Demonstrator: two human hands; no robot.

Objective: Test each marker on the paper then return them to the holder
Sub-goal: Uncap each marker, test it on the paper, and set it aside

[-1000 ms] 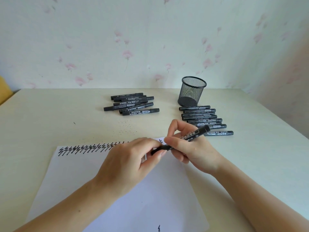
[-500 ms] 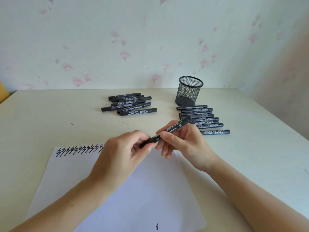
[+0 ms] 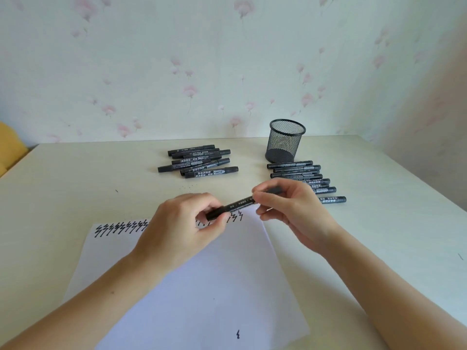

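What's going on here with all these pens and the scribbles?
A person holds one black marker in both hands above a white sheet of paper: the left hand grips one end, the right hand the other. A row of black zigzag test marks runs along the sheet's far edge. Two groups of markers lie on the table; the black mesh holder looks empty.

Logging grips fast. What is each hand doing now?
Left hand: pinching the marker at its near end.
Right hand: holding that marker's far end.

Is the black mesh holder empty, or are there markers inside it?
Empty: through the black wire-mesh holder only its dark base shows, and no marker rises above its rim.
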